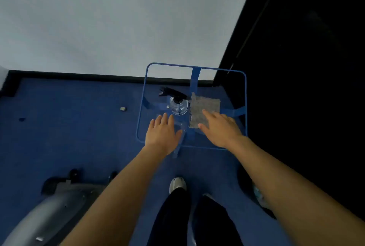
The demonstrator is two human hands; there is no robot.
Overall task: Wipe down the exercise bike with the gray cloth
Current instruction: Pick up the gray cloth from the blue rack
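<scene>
The gray cloth (203, 107) lies flat on a glass-topped table with a blue frame (245, 95). My right hand (219, 127) hovers over the cloth's near edge, fingers spread, holding nothing. Just left of the cloth stands a clear spray bottle (178, 105) with a black trigger head. My left hand (163, 133) is open over the glass, its fingertips close to the bottle's base. The exercise bike (49, 206) shows only as a grey housing with black base parts at the lower left.
A white wall rises behind the table and a dark panel fills the right side. Blue carpet covers the floor, with a small pale object (123, 108) on it to the left. My legs and a white shoe (177, 184) are below the table.
</scene>
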